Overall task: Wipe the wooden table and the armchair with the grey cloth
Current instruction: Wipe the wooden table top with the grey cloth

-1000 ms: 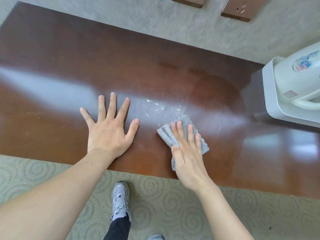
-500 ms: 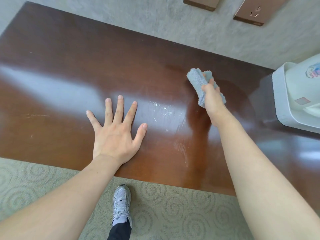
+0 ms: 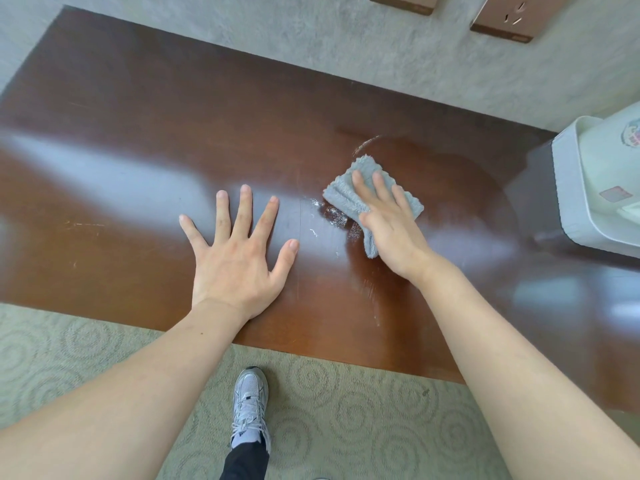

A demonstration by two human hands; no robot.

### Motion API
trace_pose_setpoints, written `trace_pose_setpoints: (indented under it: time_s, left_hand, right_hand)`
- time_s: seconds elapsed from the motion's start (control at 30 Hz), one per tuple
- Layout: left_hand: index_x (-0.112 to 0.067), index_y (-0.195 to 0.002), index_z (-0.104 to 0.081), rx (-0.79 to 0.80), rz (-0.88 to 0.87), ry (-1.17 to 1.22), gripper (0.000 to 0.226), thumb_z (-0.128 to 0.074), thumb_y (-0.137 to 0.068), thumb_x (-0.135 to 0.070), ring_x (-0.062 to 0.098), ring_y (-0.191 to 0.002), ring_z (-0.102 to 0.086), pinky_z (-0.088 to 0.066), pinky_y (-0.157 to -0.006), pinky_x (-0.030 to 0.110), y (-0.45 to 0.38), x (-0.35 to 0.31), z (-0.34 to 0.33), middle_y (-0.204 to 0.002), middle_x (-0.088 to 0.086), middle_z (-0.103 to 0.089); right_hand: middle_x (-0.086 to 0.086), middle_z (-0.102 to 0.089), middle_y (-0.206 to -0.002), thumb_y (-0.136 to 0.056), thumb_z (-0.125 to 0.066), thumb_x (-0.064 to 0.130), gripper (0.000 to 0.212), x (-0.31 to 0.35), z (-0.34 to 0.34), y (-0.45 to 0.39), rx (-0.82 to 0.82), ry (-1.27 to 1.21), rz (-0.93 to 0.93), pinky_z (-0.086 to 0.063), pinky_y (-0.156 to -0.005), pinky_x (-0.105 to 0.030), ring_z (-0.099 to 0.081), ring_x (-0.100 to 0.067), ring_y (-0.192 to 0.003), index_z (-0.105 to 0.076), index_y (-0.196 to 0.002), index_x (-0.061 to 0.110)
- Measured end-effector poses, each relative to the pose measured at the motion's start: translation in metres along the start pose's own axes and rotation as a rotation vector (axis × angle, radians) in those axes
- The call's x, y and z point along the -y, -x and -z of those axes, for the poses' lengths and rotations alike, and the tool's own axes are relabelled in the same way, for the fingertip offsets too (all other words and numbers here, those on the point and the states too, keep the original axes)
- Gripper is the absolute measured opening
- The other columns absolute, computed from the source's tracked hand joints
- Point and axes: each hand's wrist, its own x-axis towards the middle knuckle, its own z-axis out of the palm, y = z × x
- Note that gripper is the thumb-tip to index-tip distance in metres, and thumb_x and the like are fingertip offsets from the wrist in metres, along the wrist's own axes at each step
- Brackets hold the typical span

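Note:
The glossy dark wooden table (image 3: pixel 138 140) fills the middle of the view. My right hand (image 3: pixel 391 223) lies flat on the grey cloth (image 3: pixel 341 194) and presses it onto the table's centre. Wet streaks and small droplets (image 3: pixel 332 216) shine just left of the cloth. My left hand (image 3: pixel 239 258) rests flat on the wood with its fingers spread, a little left of the cloth and nearer the front edge. No armchair is in view.
A white appliance (image 3: pixel 595 188) stands on the table at the right edge. Two brown wall sockets (image 3: pixel 502 20) sit on the grey wall behind. Patterned carpet (image 3: pixel 69 358) and my grey shoe (image 3: pixel 250 396) lie below the table's front edge.
My right hand has pulled the cloth back from the far side of the table toward me and to the left. My left hand has stayed flat in place.

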Motion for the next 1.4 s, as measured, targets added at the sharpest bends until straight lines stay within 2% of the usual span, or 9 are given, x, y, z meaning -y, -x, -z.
trace_pose_setpoints:
  time_s: [0.17, 0.43, 0.77, 0.87, 0.93, 1.0, 1.1, 1.23, 1.4]
  left_hand:
    - [-0.036, -0.161, -0.010, -0.001, 0.005, 0.004, 0.076, 0.002, -0.094, -0.070, 0.029, -0.155, 0.007, 0.000, -0.113, 0.074, 0.000, 0.001, 0.000, -0.170, 0.002, 0.000]
    - [-0.035, -0.161, -0.013, 0.013, 0.001, 0.004, 0.076, -0.002, -0.095, -0.071, 0.031, -0.155, 0.004, -0.001, -0.112, 0.075, 0.000, 0.000, 0.001, -0.170, 0.004, -0.004]
    - [-0.036, -0.161, -0.011, 0.037, 0.005, -0.008, 0.076, 0.000, -0.094, -0.070, 0.031, -0.155, 0.004, -0.001, -0.112, 0.075, 0.000, 0.000, 0.002, -0.170, 0.003, -0.004]
    - [-0.035, -0.161, -0.012, 0.041, 0.004, -0.010, 0.075, 0.000, -0.095, -0.069, 0.031, -0.155, 0.003, -0.001, -0.112, 0.074, 0.000, 0.001, 0.002, -0.170, 0.003, -0.005]
    - [-0.034, -0.161, -0.015, 0.040, 0.001, -0.015, 0.075, -0.001, -0.096, -0.069, 0.032, -0.155, 0.000, -0.003, -0.112, 0.075, 0.001, 0.001, 0.002, -0.170, 0.004, -0.008]
    - [-0.034, -0.161, -0.017, 0.046, -0.004, -0.019, 0.075, -0.002, -0.096, -0.068, 0.033, -0.155, -0.003, -0.004, -0.111, 0.075, -0.001, 0.000, 0.003, -0.169, 0.005, -0.011]
    - [-0.033, -0.161, -0.019, 0.050, -0.005, -0.022, 0.075, -0.003, -0.097, -0.068, 0.034, -0.155, -0.004, -0.006, -0.111, 0.076, -0.001, 0.001, 0.003, -0.169, 0.005, -0.012]
    - [-0.032, -0.160, -0.023, 0.046, -0.012, -0.030, 0.075, -0.004, -0.098, -0.068, 0.035, -0.154, -0.008, -0.007, -0.111, 0.076, -0.001, 0.001, 0.002, -0.168, 0.006, -0.016]
    - [-0.032, -0.161, -0.021, 0.044, -0.010, -0.034, 0.075, -0.004, -0.097, -0.068, 0.035, -0.155, -0.007, -0.007, -0.111, 0.076, -0.001, 0.001, 0.001, -0.168, 0.006, -0.015]
  right_hand:
    - [0.025, 0.004, -0.158, -0.093, -0.018, 0.023, 0.059, -0.002, -0.016, 0.059, 0.019, 0.099, -0.026, 0.017, -0.118, -0.023, 0.022, 0.009, -0.142, 0.001, -0.147, 0.040]
    - [0.021, 0.017, -0.161, -0.094, -0.014, 0.030, 0.064, 0.017, -0.059, 0.141, -0.001, 0.170, -0.134, 0.018, -0.118, -0.034, 0.022, -0.009, -0.148, 0.007, -0.153, 0.042]
    - [-0.002, -0.022, -0.161, -0.087, -0.020, 0.030, 0.067, -0.031, 0.027, -0.019, -0.297, -0.119, -0.458, -0.003, -0.122, -0.041, -0.012, -0.021, -0.148, -0.030, -0.152, 0.020]
    - [0.003, -0.060, -0.124, -0.085, -0.035, 0.038, 0.056, -0.024, 0.062, -0.063, -0.498, -0.599, -0.621, -0.043, -0.100, -0.026, -0.053, -0.015, -0.119, -0.057, -0.132, 0.020]
    - [0.009, -0.065, -0.093, -0.086, -0.037, 0.030, 0.037, -0.019, 0.082, -0.082, -0.665, -0.692, -0.542, -0.046, -0.062, -0.011, -0.061, -0.005, -0.086, -0.069, -0.102, 0.017]
    - [0.001, -0.064, -0.082, -0.082, -0.034, 0.029, 0.033, -0.014, 0.092, -0.097, -0.785, -0.645, -0.505, -0.042, -0.059, -0.014, -0.060, -0.009, -0.073, -0.064, -0.082, 0.015]
    - [-0.029, -0.057, -0.121, -0.097, -0.028, 0.023, 0.045, -0.014, 0.072, -0.116, -0.672, -0.386, -0.501, -0.035, -0.077, -0.030, -0.055, -0.037, -0.109, -0.056, -0.118, -0.006]
    - [-0.013, -0.036, -0.155, -0.102, -0.020, 0.014, 0.050, -0.014, 0.036, -0.129, -0.387, 0.059, -0.325, -0.016, -0.115, -0.034, -0.029, -0.027, -0.143, -0.032, -0.150, 0.009]
    - [0.005, -0.020, -0.163, -0.102, -0.021, 0.019, 0.053, -0.027, 0.044, -0.132, -0.207, 0.021, -0.253, -0.003, -0.115, -0.023, -0.010, -0.013, -0.150, -0.027, -0.154, 0.025]
